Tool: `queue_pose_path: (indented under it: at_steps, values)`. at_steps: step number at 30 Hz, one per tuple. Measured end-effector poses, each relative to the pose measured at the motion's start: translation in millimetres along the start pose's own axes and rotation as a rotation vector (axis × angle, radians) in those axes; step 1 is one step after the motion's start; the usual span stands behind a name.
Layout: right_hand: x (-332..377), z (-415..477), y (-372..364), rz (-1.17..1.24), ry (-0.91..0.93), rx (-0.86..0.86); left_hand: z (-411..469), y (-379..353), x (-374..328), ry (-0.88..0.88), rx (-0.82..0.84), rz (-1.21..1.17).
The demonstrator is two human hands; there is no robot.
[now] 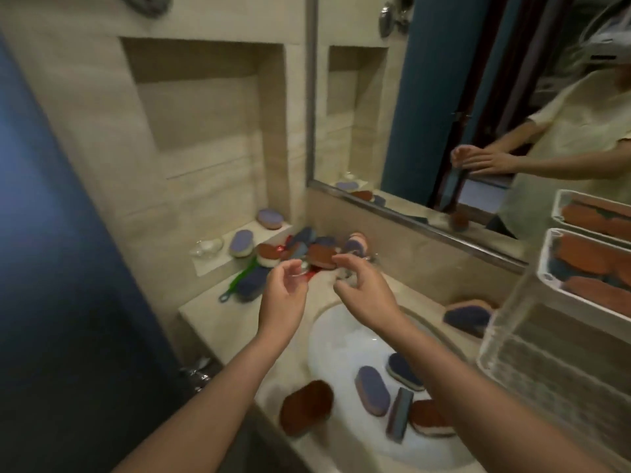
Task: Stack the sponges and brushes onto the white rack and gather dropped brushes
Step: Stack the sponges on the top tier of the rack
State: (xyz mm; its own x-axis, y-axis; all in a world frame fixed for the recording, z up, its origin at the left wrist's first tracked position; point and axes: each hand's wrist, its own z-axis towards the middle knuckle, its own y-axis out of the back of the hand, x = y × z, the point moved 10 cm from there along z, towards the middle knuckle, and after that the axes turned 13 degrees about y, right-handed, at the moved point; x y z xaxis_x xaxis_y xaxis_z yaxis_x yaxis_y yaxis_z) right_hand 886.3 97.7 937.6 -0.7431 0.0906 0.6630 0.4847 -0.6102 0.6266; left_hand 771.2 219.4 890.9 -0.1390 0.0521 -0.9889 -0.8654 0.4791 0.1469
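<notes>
My left hand and my right hand hover side by side over the back of the sink, fingers loosely curved, with nothing visibly held. Just beyond them lies a pile of blue and brown sponges on the counter. A green-handled brush lies left of the pile. The white rack at the right holds brown and blue sponges in its tiers. Several more sponges lie in the white sink, among them a brown one and a blue one.
Two blue-topped sponges sit on a low ledge under the wall niche. Another sponge lies on the counter beside the rack. A mirror spans the back wall. A blue wall is at the left.
</notes>
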Motion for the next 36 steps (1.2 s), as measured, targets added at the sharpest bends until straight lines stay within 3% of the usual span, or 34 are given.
queue_pose_path:
  at_steps: [10, 18, 27, 36]
  values:
    - [140, -9, -226, 0.149, 0.178, 0.343, -48, 253, 83, 0.168, -0.349, 0.048]
    - [231, -79, -390, 0.283, 0.249, 0.622, -128, 412, 163, 0.304, -0.610, 0.042]
    - [307, -168, -525, 0.316, 0.356, 0.920, -239, 534, 252, 0.476, -0.811, 0.049]
    - [336, -217, -619, 0.300, 0.379, 1.154, -307, 594, 334, 0.653, -0.977, -0.042]
